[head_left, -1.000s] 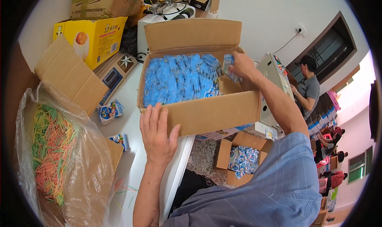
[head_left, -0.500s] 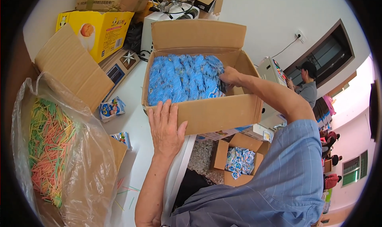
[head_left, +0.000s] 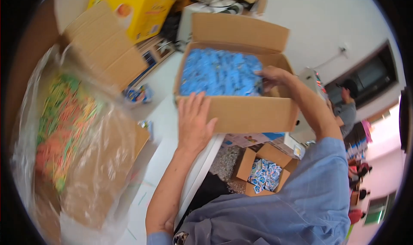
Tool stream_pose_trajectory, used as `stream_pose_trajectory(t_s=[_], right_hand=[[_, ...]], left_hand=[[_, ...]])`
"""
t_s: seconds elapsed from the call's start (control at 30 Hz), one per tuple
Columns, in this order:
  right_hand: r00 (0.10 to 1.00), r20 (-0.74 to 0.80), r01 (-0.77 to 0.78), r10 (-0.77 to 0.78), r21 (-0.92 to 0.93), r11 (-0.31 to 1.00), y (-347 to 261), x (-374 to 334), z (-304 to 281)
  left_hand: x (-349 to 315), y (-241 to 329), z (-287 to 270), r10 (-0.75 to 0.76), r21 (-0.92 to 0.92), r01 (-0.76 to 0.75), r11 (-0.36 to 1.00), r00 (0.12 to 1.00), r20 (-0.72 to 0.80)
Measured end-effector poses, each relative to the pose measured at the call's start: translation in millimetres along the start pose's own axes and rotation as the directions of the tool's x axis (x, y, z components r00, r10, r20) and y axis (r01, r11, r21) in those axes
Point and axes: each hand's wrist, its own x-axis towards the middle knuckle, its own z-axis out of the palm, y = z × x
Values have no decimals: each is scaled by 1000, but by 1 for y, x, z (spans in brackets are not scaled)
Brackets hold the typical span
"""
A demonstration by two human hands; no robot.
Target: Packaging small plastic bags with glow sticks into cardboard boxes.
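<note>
A brown cardboard box (head_left: 258, 115) stands on the white table with its far flap raised. Rows of blue patterned packets (head_left: 217, 73) fill its left and middle part. My left hand (head_left: 194, 122) lies flat against the box's near wall, fingers spread over the upper edge and holding nothing. Inside the box, at the right end of the rows, my right hand (head_left: 275, 78) has its fingers curled on the edge of the blue packets. Motion blur softens the fingertips.
At left, an open carton lined with a clear plastic bag (head_left: 101, 159) holds thin coloured sticks (head_left: 71, 124). Loose packets (head_left: 140, 93) lie beside it. A lower carton (head_left: 282, 154) contains small packets. Behind are a yellow box (head_left: 142, 15) and, at right, a person (head_left: 346, 107) by a machine.
The view has shifted, so the scene sits farther right and slightly higher. My right hand's fingers reach a little more over the packets' edge. My left hand stays on the box wall.
</note>
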Motion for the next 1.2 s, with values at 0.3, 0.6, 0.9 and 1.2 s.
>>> stream_pose_trajectory(t_s=[0.3, 0.6, 0.9, 1.2], right_hand=[[686, -357, 293, -634, -662, 690, -62, -108, 27], [328, 210, 929, -921, -247, 275, -88, -179, 297], [179, 181, 899, -967, -430, 86, -117, -46, 436], [341, 57, 876, -938, -382, 295, -87, -95, 406]], left_hand=[[-89, 27, -51, -96, -73, 88, 993, 988, -118], [-147, -12, -132, -793, -182, 786, 591, 607, 47], [-156, 12, -152, -707, -333, 647, 686, 701, -96], [-173, 1, -136, -672, -400, 562, 723, 706, -222]])
